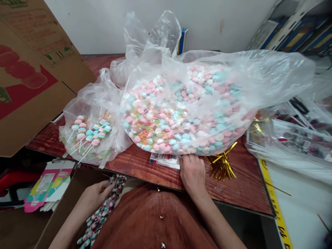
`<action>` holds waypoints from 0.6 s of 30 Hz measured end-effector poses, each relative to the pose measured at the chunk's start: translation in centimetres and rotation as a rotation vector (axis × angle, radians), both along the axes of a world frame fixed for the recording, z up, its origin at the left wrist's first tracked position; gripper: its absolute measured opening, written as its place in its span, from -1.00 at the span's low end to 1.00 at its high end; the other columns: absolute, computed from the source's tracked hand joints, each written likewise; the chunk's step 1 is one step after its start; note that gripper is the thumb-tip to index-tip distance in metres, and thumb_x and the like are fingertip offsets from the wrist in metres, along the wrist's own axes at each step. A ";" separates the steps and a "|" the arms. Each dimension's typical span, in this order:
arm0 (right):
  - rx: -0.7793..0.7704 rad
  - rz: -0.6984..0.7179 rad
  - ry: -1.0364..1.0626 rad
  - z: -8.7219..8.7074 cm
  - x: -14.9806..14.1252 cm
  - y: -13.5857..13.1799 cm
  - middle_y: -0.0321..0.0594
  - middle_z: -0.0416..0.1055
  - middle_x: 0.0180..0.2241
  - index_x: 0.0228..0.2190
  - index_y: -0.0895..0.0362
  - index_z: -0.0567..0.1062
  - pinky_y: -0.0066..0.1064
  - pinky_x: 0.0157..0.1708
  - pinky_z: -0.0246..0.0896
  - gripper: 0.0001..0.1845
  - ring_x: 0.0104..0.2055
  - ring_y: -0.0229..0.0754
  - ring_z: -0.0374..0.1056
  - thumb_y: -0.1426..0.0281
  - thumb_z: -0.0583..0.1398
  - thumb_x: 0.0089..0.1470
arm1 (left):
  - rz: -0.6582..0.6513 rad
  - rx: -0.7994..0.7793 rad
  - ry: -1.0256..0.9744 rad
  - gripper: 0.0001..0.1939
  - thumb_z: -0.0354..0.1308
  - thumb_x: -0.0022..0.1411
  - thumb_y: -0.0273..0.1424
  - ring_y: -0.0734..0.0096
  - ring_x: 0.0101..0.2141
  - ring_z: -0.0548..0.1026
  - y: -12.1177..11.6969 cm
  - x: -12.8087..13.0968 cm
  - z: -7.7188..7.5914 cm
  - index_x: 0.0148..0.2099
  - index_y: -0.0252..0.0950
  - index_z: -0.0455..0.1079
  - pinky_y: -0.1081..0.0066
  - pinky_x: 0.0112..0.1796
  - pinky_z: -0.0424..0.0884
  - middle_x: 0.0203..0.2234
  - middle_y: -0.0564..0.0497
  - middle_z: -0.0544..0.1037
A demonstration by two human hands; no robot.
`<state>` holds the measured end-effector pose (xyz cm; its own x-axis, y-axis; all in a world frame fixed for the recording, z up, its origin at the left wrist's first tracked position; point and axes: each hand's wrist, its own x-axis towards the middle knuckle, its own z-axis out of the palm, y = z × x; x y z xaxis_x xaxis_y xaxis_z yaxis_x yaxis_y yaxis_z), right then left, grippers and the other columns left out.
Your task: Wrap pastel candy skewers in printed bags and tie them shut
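Observation:
My right hand (193, 173) rests on the table's front part with curled fingers, its tips hidden against the big clear bag. It touches the right end of some printed plastic wrappers (164, 160); what its fingers hold is hidden. My left hand (98, 193) is low at the left, fingers loosely stretched over a cardboard box (61, 204) holding many wrapped candy skewers (97, 221). Unwrapped candy skewers on white sticks (90, 131) lie on a smaller clear bag (114, 148). The big clear bag (269, 76) is full of loose pink, blue and white candies (178, 121).
Gold twist ties (224, 162) lie right of my right hand on the red-brown wooden table (241, 186). A large carton (33, 79) stands at the left, above folded colourful cardboard (49, 183). More plastic packaging (298, 138) is piled at the right.

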<state>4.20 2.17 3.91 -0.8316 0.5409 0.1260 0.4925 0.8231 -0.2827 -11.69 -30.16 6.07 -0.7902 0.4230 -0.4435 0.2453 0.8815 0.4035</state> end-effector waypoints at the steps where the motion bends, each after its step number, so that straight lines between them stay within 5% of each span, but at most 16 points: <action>1: -0.004 0.001 -0.005 0.0 0.1 0.0 0.00 0.50 -0.16 -0.17 0.20 0.52 -0.26 -0.24 0.01 -0.80 -0.16 0.01 0.31 0.55 0.12 0.25 | -0.062 0.099 -0.028 -0.63 0.08 0.18 -0.08 0.18 -0.44 0.51 2.4 0.2 1.3 -0.47 -0.24 0.46 0.38 -0.39 0.31 -0.55 -0.04 0.55; 5: -0.039 0.004 -0.011 0.2 0.4 -0.2 -0.12 0.50 -0.09 -0.16 0.11 0.51 -0.31 -0.22 0.03 -0.86 -0.10 -0.03 0.33 0.44 0.19 0.25 | -0.388 0.370 -0.289 -0.68 0.04 0.31 -0.21 0.33 -0.36 0.49 10.8 2.3 5.0 -0.31 -0.28 0.52 0.44 -0.28 0.33 -0.40 0.00 0.60; 9: -0.042 -0.021 -0.022 -0.1 0.1 -0.5 -0.10 0.51 -0.11 -0.20 0.11 0.52 -0.29 -0.22 0.01 -0.87 -0.10 -0.01 0.34 0.44 0.15 0.28 | -0.559 0.504 -0.475 -0.78 0.10 0.27 -0.35 0.36 -0.30 0.51 15.9 5.1 4.6 -0.22 -0.31 0.56 0.45 -0.22 0.35 -0.32 -0.01 0.63; 15: -0.059 -0.001 0.002 0.1 0.1 -0.2 -0.13 0.51 -0.09 -0.05 0.11 0.49 -0.34 -0.19 0.03 -0.76 -0.07 -0.07 0.36 0.45 0.18 0.25 | -0.716 0.542 -0.483 -0.78 0.13 0.25 -0.39 0.36 -0.30 0.52 18.3 7.0 2.4 -0.16 -0.33 0.58 0.45 -0.21 0.35 -0.28 -0.06 0.64; 18: -0.061 0.012 0.026 0.3 0.1 -0.2 -0.18 0.53 -0.15 -0.20 0.08 0.53 -0.35 -0.24 0.00 -0.88 -0.13 -0.09 0.37 0.44 0.18 0.24 | -0.668 0.580 -0.499 -0.78 0.13 0.25 -0.40 0.36 -0.30 0.52 18.1 7.1 2.4 -0.18 -0.33 0.59 0.45 -0.22 0.36 -0.29 -0.06 0.65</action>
<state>4.26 2.01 4.18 -0.8351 0.5381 0.1144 0.4746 0.8099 -0.3448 -4.63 -12.05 8.42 -0.0940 0.9651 -0.2445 0.3028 0.2617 0.9164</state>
